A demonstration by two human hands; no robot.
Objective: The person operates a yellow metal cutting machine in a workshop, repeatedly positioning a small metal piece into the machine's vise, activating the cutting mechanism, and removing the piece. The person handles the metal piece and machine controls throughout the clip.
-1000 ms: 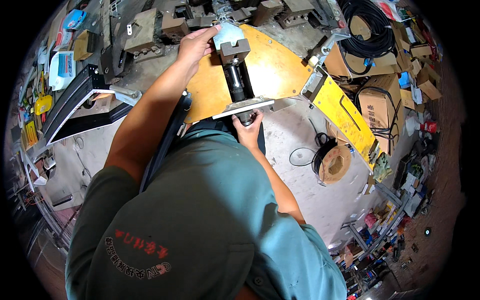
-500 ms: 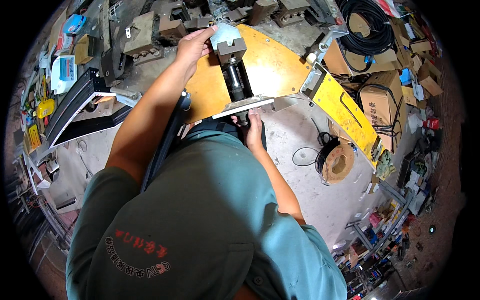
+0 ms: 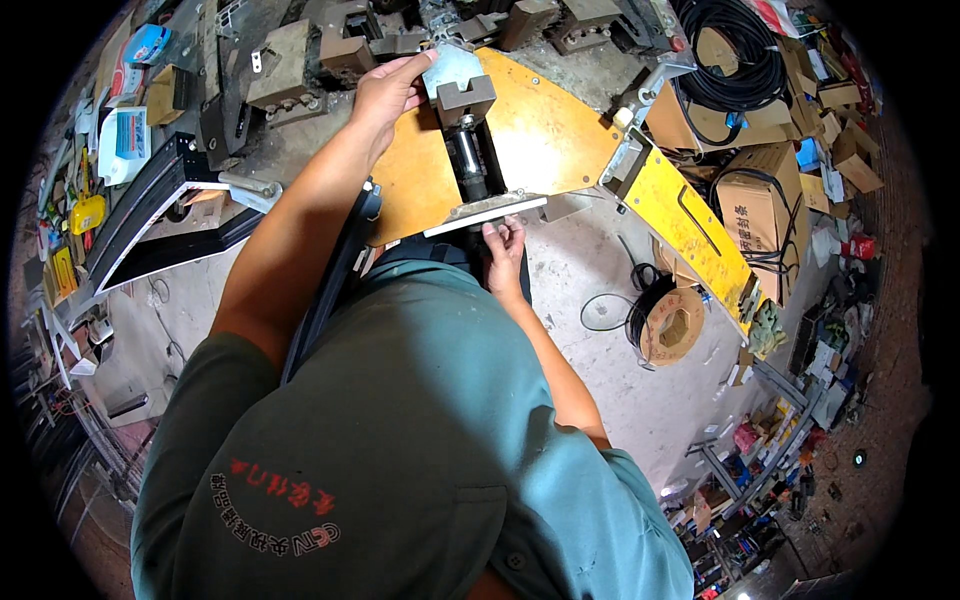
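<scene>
My left hand (image 3: 388,97) is closed on the edge of a grey metal plate (image 3: 449,68), thumb on top. The plate lies against a notched steel block (image 3: 465,100) on a tan board (image 3: 545,125). From the block a shiny cylinder (image 3: 466,155) runs toward me through a slot in the board to a pale strip (image 3: 487,215) at the near edge. Just below that strip my right hand (image 3: 505,258) is turned palm up, its fingers bent and apart from the thumb, beside a dark part mostly hidden under the strip. I see nothing between its fingers.
Steel blocks (image 3: 285,75) crowd the bench's far side. A yellow slotted plate (image 3: 690,220) slopes down at the right, by cardboard boxes (image 3: 762,200) and coiled black cable (image 3: 728,55). On the floor stands a cable spool (image 3: 675,325). Black bent profiles (image 3: 150,215) lie at the left.
My right hand has loosened from the dark knob under the strip and turned, its fingers now to the right of it. My left hand stays on the plate.
</scene>
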